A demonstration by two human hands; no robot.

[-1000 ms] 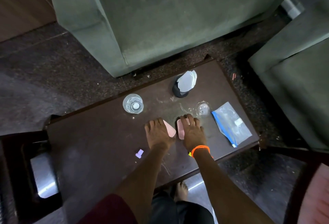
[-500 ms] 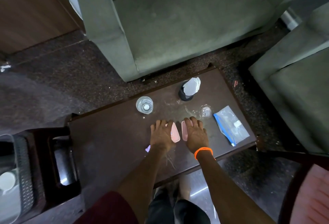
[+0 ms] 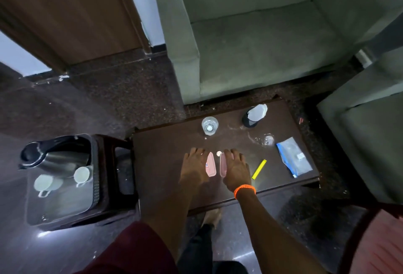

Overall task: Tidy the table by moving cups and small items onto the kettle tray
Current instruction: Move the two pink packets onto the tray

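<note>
Room: dark speckled floor, green sofa [image 3: 272, 34] beyond the counter, second green seat [image 3: 370, 143] at right, wooden door [image 3: 72, 12] at upper left.
Counter: low dark wooden counter [image 3: 165, 164], dusty, smeared near the middle.
Left hand [image 3: 194, 167]: palm down, fingers spread flat on the counter, nothing held; thumb side touching a pink sachet [image 3: 210, 167].
Right hand [image 3: 234, 168]: palm down, flat and open, nothing gripped; second pink sachet [image 3: 222, 165] at its inner edge; orange wristband [image 3: 244, 189] on the wrist.
Grip: both loose, resting, closed on nothing.
Between the hands: small pale round piece [image 3: 218, 153], near the fingertips.
Glass tumbler [image 3: 209, 126]: upright, far side of the counter, beyond the left hand.
Black cup [image 3: 250, 119]: far right of the tumbler, white paper [image 3: 258, 112] sticking out of its top.
Small clear glass item [image 3: 268, 139]: near the smears; kind unclear.
Yellow strip [image 3: 259, 169]: lying flat just beside the right hand.
Zip bag [image 3: 293, 157]: clear, blue seal, near the right end.
Kettle tray [image 3: 65, 206]: on a dark stool left of the counter, well apart from the hands.
On the tray: steel kettle [image 3: 52, 158] and two white cups [image 3: 44, 183] [image 3: 81, 174] just beside it.
</note>
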